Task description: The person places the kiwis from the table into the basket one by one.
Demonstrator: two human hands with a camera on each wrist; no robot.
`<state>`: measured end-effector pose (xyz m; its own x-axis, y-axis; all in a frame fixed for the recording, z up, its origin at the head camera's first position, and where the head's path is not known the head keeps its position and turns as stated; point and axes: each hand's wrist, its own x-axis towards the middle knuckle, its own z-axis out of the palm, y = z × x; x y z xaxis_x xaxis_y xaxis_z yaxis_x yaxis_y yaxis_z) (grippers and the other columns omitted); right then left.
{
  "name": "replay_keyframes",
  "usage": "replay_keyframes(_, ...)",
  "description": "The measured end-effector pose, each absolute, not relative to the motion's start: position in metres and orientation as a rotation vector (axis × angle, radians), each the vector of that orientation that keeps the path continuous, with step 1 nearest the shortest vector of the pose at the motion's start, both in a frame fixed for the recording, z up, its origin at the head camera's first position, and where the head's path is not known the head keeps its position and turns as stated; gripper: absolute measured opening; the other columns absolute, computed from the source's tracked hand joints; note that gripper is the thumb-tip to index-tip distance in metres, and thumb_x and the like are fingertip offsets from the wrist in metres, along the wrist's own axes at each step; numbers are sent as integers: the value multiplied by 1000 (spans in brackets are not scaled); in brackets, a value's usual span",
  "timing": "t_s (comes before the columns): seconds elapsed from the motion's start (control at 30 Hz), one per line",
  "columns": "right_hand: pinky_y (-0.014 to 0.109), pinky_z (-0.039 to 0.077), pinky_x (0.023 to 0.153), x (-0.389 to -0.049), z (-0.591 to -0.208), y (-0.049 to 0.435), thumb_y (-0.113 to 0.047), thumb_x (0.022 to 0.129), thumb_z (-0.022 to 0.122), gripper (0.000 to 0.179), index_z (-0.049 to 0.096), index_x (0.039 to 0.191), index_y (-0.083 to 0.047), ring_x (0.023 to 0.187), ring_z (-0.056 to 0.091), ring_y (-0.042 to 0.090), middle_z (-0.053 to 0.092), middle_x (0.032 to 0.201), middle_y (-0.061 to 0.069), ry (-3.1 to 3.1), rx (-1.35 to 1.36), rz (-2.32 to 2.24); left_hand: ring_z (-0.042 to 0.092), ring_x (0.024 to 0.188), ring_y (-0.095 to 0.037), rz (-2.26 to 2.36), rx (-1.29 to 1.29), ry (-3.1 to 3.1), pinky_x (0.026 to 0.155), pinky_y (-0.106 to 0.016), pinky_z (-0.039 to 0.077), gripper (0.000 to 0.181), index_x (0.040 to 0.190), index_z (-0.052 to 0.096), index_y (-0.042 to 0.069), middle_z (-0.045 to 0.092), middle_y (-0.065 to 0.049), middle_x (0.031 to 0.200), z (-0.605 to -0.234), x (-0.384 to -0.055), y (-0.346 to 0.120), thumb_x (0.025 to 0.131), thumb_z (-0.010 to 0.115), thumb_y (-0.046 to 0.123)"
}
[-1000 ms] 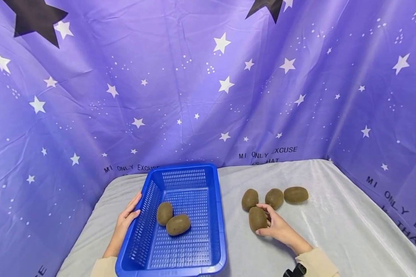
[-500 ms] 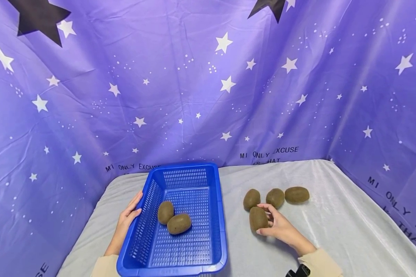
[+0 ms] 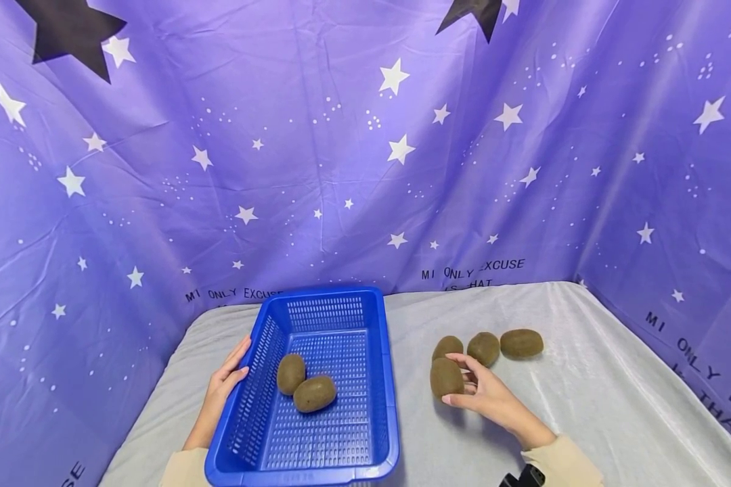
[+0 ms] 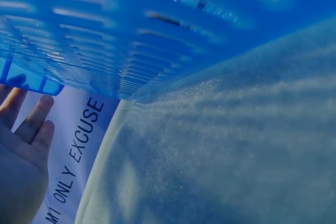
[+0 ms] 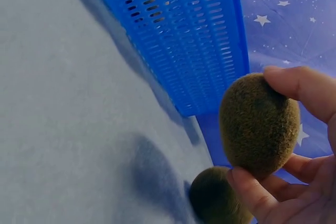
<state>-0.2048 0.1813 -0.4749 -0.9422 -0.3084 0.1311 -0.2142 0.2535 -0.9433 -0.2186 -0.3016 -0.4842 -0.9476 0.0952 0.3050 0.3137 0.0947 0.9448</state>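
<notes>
Between thumb and fingers, my right hand pinches a brown fuzzy kiwi, raised a little off the cloth, as its shadow below shows in the right wrist view. Just behind it lie a second kiwi, partly covered, a third kiwi and, at the right end, a longer kiwi. My left hand rests against the left rim of a blue plastic basket, its fingers fairly straight. Inside the basket two kiwis lie touching, left of the middle.
A pale grey cloth covers the table. Behind and at both sides hangs a purple curtain printed with stars and lettering. The basket's perforated right wall stands between the held kiwi and the basket's inside.
My right hand has lifted the pinched kiwi off the cloth and slightly to the left. The kiwi behind it has shifted a little right. My left hand and the basket stay put.
</notes>
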Motion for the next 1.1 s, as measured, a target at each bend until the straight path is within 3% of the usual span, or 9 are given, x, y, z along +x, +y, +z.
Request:
replay_keyframes(0.27,24,50,81,-208,-467,173,-10,76,77,70,41,134,7,97,57,10,49,128,24,2399,-559,-1848,27,132,9,-1965,-400,-2201,97,-9,31,48,146,28,-2,15,-17,156,-484,-218,-301,100,39,9)
replay_keyframes(0.5,23,49,84,-210,-460,164,-11,77,76,72,39,136,7,100,58,10,48,131,25,2383,-577,-1860,27,133,7,-1942,-472,-2164,99,-8,27,47,144,29,-6,21,-13,156,-485,-219,-302,99,39,5)
replay_keyframes(1.1,25,50,82,-212,-440,138,-8,77,75,70,40,135,9,100,58,16,50,126,26,2285,-724,-1914,28,132,7,-1963,-425,-2170,98,-9,29,47,145,30,-4,18,-16,155,-485,-218,-301,100,39,6)
